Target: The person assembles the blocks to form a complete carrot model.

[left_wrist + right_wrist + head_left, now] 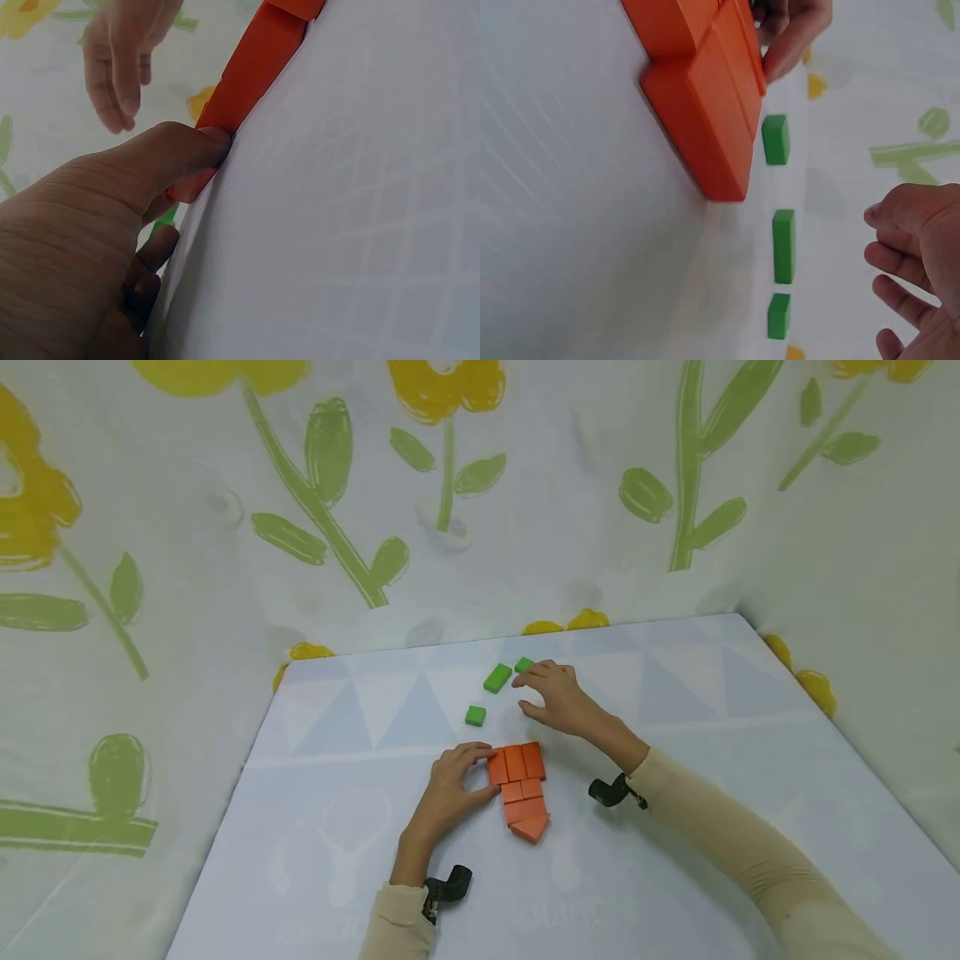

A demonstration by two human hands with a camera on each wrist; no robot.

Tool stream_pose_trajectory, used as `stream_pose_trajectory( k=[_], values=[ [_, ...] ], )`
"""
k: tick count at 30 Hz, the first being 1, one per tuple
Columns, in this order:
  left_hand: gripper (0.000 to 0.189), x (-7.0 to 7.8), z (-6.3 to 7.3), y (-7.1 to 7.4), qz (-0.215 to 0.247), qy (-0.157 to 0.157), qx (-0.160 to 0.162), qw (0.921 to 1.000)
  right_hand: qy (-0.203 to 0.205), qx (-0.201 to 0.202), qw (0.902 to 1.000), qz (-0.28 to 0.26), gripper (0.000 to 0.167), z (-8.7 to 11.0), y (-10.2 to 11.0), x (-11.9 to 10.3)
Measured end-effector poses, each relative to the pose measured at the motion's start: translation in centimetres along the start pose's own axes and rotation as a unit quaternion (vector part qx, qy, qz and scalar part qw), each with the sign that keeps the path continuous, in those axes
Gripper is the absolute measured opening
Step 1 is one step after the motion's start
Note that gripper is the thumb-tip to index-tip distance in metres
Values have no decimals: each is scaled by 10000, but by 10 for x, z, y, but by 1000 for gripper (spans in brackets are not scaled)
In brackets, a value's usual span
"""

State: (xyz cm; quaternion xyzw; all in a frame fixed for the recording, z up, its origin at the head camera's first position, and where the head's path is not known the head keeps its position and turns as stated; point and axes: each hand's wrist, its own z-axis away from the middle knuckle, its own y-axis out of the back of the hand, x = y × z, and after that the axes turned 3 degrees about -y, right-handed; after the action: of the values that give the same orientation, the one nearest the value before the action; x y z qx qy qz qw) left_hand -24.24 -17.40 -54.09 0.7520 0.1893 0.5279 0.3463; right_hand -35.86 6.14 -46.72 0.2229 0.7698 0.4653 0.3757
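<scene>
Orange blocks lie flat on the table, fitted together into one shape: three side by side at the far end, two small ones below, then a wide one and a pointed one nearest the person. My left hand pinches the far-left orange block between thumb and fingers; the thumb presses its side in the left wrist view. Over the table beyond the shape, my right hand holds nothing, fingers relaxed and apart. Close to it are a long green block and a small green block.
Another small green block lies between the orange shape and the long green one. The white table bears pale blue triangles. Behind it hangs a cloth printed with flowers. Each wrist wears a black camera mount.
</scene>
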Motion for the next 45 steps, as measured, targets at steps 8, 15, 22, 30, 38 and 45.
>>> stream_pose_trajectory(
  k=[8, 15, 22, 30, 38, 45],
  values=[
    [51, -4, 2, 1, 45, 29, 57, 10000, -67, 25, 9994, 330, 33, -45, -19, 14],
    [52, -3, 1, -1, 68, -97, 49, 9999, -427, -636, 9953, 584, 40, -67, -29, 26],
    [51, 2, 2, -5, -55, -89, 2, 9999, -192, -870, 9899, 1104, 32, -64, -32, 27],
    [52, -2, 0, -1, -237, -82, 49, 9997, 7, -842, 9874, 1337, 26, -61, -37, 22],
    [51, -1, 1, -1, -156, -161, 103, 9997, -297, -923, 9881, 1195, 26, -49, -34, 23],
    [51, 1, 0, 1, -163, -99, 51, 9998, 218, -670, 9963, 497, 21, -18, -17, 10]
  ],
)
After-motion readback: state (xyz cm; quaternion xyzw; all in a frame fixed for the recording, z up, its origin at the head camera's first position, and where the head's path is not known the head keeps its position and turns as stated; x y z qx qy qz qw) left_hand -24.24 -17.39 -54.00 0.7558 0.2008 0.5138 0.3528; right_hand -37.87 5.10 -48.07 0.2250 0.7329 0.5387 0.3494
